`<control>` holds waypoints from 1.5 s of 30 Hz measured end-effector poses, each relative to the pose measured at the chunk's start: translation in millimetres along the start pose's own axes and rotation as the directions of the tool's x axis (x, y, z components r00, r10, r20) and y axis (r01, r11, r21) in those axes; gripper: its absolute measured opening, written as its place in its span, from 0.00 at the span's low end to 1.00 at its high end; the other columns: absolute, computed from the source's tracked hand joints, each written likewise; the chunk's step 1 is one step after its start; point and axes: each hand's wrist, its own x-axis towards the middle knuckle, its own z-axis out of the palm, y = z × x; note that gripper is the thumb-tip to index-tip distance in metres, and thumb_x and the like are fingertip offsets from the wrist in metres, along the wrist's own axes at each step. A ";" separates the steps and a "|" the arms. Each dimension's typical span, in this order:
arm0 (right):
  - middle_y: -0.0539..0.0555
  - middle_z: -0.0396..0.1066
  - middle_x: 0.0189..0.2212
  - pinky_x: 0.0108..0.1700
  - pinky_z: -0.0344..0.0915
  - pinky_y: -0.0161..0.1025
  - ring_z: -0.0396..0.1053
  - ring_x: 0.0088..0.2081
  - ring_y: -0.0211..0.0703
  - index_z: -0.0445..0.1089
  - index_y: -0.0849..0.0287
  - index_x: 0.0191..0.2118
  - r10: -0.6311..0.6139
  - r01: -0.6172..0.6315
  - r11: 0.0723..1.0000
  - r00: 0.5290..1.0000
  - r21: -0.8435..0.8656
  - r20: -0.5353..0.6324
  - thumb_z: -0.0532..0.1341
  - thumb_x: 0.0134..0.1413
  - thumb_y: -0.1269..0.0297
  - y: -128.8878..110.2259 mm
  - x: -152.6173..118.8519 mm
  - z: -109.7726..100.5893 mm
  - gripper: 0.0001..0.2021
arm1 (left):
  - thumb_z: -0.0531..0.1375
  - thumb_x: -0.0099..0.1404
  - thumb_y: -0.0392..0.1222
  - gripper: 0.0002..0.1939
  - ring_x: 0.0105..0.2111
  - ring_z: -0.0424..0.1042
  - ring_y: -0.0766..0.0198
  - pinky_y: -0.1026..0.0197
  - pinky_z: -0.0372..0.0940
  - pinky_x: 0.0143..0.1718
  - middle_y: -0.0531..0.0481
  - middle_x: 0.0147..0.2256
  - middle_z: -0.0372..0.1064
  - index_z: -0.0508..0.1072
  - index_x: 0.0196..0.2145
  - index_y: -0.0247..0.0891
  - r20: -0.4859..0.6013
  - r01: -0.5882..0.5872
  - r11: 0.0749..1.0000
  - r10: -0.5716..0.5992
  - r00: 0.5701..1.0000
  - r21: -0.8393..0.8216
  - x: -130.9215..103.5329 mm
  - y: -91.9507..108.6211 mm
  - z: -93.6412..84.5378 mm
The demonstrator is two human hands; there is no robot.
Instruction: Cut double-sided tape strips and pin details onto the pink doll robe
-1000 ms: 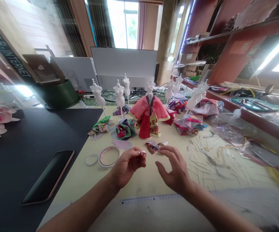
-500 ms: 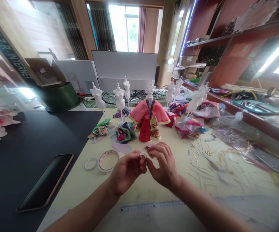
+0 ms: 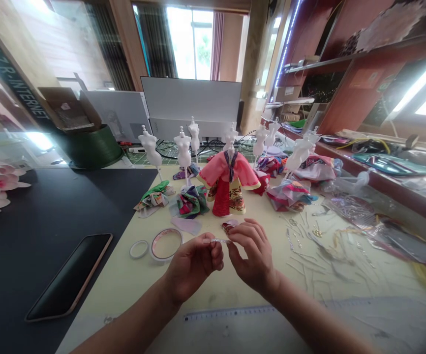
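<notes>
Between my two hands a short, thin, silvery strip [image 3: 220, 241] is stretched level; it looks like a small chain or beaded trim. My left hand [image 3: 194, 263] pinches its left end between thumb and forefinger, the other fingers curled. At the right end, my right hand [image 3: 252, 253] pinches it with thumb and forefinger, other fingers loosely bent. Just beyond the hands stands a small mannequin in a pink and red robe [image 3: 229, 179] with a dark collar. A dark red patterned scrap [image 3: 229, 226] lies partly behind my right fingers.
Left of my hands lie a tape roll [image 3: 166, 245] and a smaller white ring [image 3: 138, 250]. A phone [image 3: 71, 275] rests on the dark tabletop. Bare white mannequins [image 3: 182, 147] and folded cloth [image 3: 191, 201] stand behind. Chains and thin strips [image 3: 301, 250] lie right; a ruler [image 3: 231, 313] lies in front.
My right hand has shifted slightly to the right, away from the left. The silvery strip, bunched at my fingertips before, now shows stretched between both hands.
</notes>
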 end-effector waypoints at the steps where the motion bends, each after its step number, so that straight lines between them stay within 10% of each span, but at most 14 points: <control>1: 0.53 0.71 0.32 0.47 0.65 0.51 0.69 0.37 0.42 0.63 0.56 0.38 -0.001 0.001 1.000 1.000 0.000 -0.001 0.58 0.50 0.77 -0.5 0.2 -0.6 0.11 | 0.57 0.56 0.34 0.06 0.23 0.60 0.68 0.64 0.59 0.27 0.52 0.21 0.60 0.66 0.21 0.35 -0.004 0.002 1.000 -0.002 1.000 0.001 -0.1 0.1 0.0; 13: 0.51 0.69 0.32 0.48 0.65 0.51 0.67 0.36 0.41 0.64 0.55 0.36 -0.031 0.030 0.999 0.999 0.035 0.028 0.58 0.49 0.79 -0.6 -1.8 -6.1 0.12 | 0.57 0.56 0.33 0.06 0.23 0.62 0.69 0.65 0.60 0.28 0.51 0.22 0.61 0.68 0.22 0.33 0.000 0.025 0.999 -0.025 1.000 -0.027 0.6 -1.5 -2.3; 20: 0.52 0.68 0.30 0.47 0.65 0.50 0.67 0.35 0.42 0.63 0.57 0.33 -0.009 0.006 0.999 0.994 0.032 0.109 0.58 0.47 0.80 -3.4 8.0 -20.6 0.10 | 0.54 0.62 0.40 0.10 0.22 0.63 0.68 0.64 0.60 0.26 0.51 0.22 0.63 0.68 0.26 0.34 -0.096 0.015 0.959 0.013 0.995 0.283 0.4 -0.8 -9.4; 25: 0.52 0.66 0.28 0.40 0.65 0.45 0.66 0.35 0.42 0.62 0.57 0.30 0.161 -0.181 0.980 0.967 0.087 0.199 0.55 0.49 0.78 -8.7 10.3 -27.8 0.08 | 0.58 0.60 0.42 0.08 0.27 0.65 0.67 0.63 0.62 0.32 0.51 0.28 0.67 0.67 0.37 0.37 -0.132 -0.111 0.760 0.251 0.959 0.641 -7.9 -3.0 -7.7; 33: 0.51 0.64 0.28 0.36 0.63 0.42 0.64 0.34 0.42 0.60 0.57 0.29 0.272 -0.315 0.939 0.926 0.139 0.261 0.56 0.49 0.77 -16.0 14.6 -31.1 0.07 | 0.62 0.55 0.38 0.07 0.28 0.69 0.65 0.62 0.66 0.33 0.51 0.28 0.71 0.70 0.34 0.35 0.118 -0.252 0.158 0.576 0.809 0.955 -13.8 -10.3 1.4; 45: 0.51 0.63 0.28 0.36 0.62 0.40 0.63 0.33 0.41 0.60 0.58 0.28 0.295 -0.349 0.924 0.911 0.154 0.289 0.56 0.49 0.77 -13.6 15.1 -31.3 0.07 | 0.60 0.57 0.37 0.04 0.26 0.72 0.66 0.66 0.69 0.29 0.49 0.27 0.74 0.74 0.30 0.34 0.166 -0.271 0.065 0.646 0.745 0.960 -10.0 -7.1 1.4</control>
